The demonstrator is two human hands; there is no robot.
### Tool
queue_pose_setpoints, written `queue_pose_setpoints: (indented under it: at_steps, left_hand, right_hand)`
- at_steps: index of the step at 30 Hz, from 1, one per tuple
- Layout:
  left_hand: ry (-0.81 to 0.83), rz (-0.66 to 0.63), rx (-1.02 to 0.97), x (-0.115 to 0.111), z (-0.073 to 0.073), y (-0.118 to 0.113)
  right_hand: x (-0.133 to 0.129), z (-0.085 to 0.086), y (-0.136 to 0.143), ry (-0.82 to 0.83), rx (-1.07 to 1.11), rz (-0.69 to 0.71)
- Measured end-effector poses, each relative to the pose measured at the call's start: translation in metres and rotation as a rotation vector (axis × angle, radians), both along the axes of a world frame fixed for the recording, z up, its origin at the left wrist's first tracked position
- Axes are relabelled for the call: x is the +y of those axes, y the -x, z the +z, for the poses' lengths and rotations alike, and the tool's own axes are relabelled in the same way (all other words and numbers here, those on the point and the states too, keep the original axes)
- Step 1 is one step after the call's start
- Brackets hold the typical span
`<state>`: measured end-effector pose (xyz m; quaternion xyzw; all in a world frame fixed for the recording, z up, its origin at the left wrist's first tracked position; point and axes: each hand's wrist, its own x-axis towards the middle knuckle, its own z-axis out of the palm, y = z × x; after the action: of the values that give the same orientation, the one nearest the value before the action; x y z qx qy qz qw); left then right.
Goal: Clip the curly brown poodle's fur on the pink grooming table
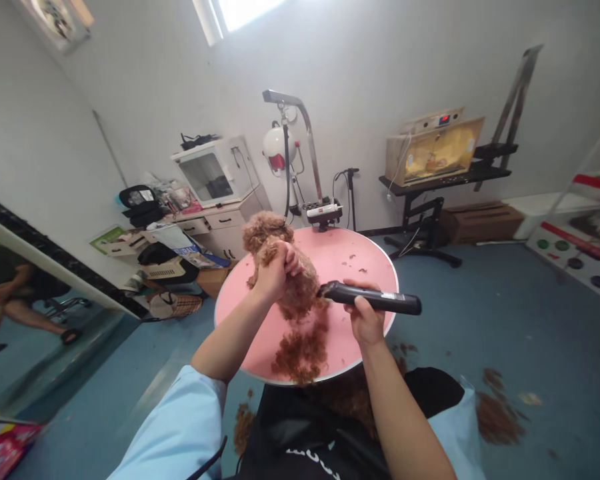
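Note:
A curly brown dog [301, 283] is on a round pink grooming table [367, 257]. My left hand [279, 272] is closed on a part of the dog near its head; which part, I cannot tell. In my right hand [367, 320] is a black hair clipper [380, 298], gripped round its body. The clipper's head meets the dog's coat on the right side. Cut brown fur [303, 353] lies heaped on the near part of the table. A dark strap [287, 167] hangs from the grooming arm [311, 133] to the dog's neck.
More fur [497, 417] is scattered on the blue floor. Behind the table stand a white cabinet [207, 177] and a white-and-red dryer [279, 150]. A lit wooden box [437, 157] rests on a black table at right. A mirror [45, 313] at left reflects a seated person.

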<state>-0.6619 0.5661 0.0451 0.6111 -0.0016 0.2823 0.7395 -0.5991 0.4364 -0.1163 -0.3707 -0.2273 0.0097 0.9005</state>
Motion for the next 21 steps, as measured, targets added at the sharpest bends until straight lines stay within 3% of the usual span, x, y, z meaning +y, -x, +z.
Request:
queue_pose_setpoints:
  at_steps: [5,11,16,18,21]
  left_hand:
    - [0.011,0.041,-0.007,-0.002,0.001,-0.002]
    - [0.036,0.036,-0.005,-0.002,0.005,-0.004]
    - [0.046,0.082,0.005,-0.003,0.006,-0.004]
    - [0.057,0.090,0.004,-0.002,0.006,-0.005]
    - [0.062,0.061,-0.003,-0.003,0.007,-0.006]
  right_hand:
    - [0.011,-0.011,0.003,0.158,0.022,0.153]
    - [0.008,-0.014,-0.001,-0.115,0.255,0.143]
    - [0.017,-0.002,-0.008,0.129,0.145,0.434]
    - [0.016,0.001,-0.010,0.111,0.174,0.411]
    - [0.012,0.004,-0.007,0.024,0.210,0.251]
